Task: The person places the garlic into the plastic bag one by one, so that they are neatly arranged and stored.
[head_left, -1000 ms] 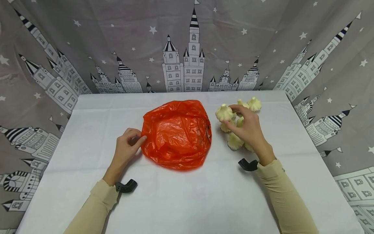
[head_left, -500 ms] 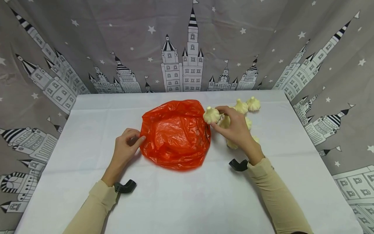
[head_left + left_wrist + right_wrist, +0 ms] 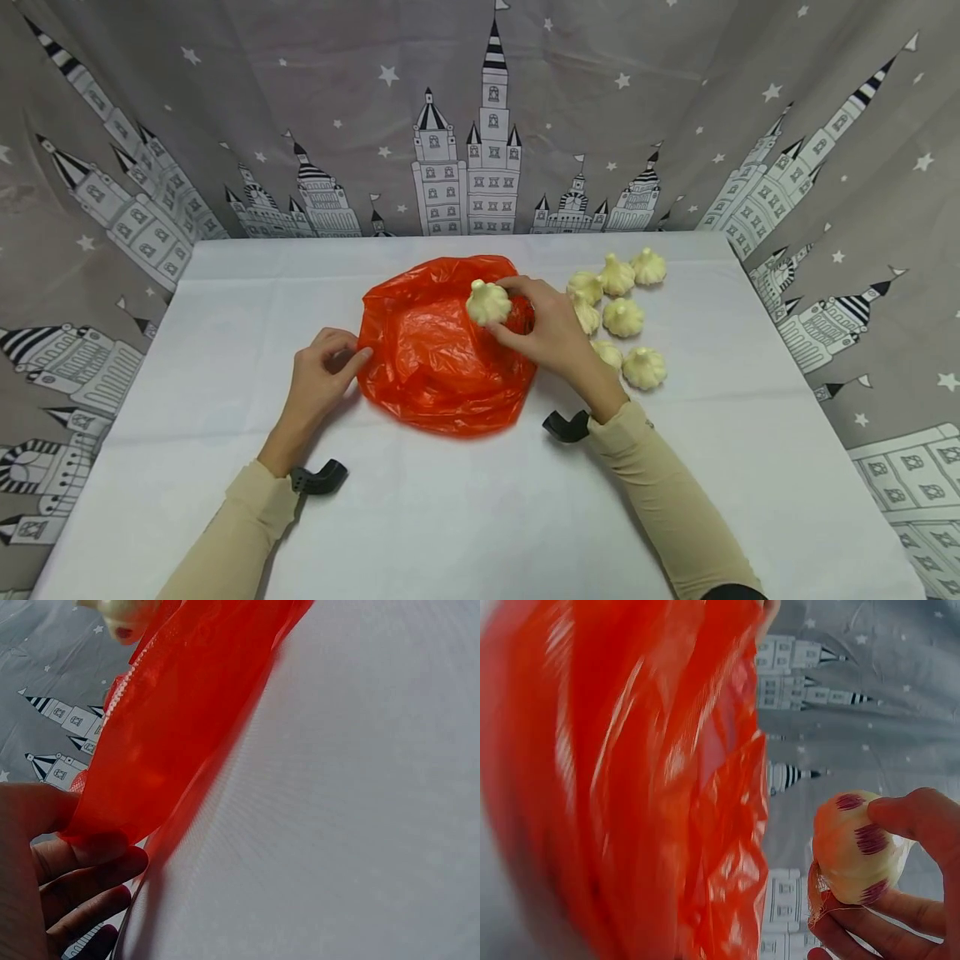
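A red plastic bag (image 3: 442,350) stands with its mouth spread wide in the middle of the table. At its left rim my left hand (image 3: 322,371) pinches the edge between thumb and fingers, with the other fingers outside the bag in the left wrist view. My right hand (image 3: 547,325) holds a garlic bulb (image 3: 487,303) above the bag's right half. Purple streaks and a dry root tuft show on this bulb in the right wrist view. To the right, several more garlic bulbs (image 3: 623,317) lie in a loose group, one partly behind my right hand.
A white cloth covers the table (image 3: 435,525). Behind it and at both sides hangs a grey curtain (image 3: 315,75) printed with castles and stars. A black wrist mount (image 3: 318,478) sticks out at the left cuff, another at the right.
My right hand has carried the garlic bulb leftward from the group to over the bag, uncovering the other bulbs. The left hand has stayed at the bag's rim.
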`<state>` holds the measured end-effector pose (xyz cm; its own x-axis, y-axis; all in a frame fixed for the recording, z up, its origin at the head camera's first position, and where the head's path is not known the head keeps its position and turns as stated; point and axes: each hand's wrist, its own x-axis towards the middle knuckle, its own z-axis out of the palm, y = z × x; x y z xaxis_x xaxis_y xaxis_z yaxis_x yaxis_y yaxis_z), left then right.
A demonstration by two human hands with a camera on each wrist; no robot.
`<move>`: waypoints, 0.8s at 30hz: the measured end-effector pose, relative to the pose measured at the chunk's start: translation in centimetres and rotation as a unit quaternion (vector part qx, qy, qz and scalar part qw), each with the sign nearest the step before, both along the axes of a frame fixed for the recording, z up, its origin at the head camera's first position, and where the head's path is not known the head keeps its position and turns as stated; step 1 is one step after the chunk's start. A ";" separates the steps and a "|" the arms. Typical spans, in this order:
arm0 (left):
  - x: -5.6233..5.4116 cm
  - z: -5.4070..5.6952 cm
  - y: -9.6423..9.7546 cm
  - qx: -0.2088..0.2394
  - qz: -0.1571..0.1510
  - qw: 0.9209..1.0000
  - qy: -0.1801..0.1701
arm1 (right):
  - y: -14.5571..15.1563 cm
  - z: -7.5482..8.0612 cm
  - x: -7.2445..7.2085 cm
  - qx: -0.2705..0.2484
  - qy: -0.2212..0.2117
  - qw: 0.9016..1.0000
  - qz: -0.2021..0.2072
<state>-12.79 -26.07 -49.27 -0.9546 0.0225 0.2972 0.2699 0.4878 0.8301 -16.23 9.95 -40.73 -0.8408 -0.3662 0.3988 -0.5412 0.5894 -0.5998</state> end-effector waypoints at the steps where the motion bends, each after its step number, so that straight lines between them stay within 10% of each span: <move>1: 0.0 0.0 0.0 0.001 -0.001 1.000 0.000 | -0.5 0.1 0.0 0.000 -0.004 1.000 0.004; 24: -0.1 0.0 -0.1 -0.012 0.001 1.000 0.000 | -7.0 -2.4 1.1 0.023 0.003 0.996 0.085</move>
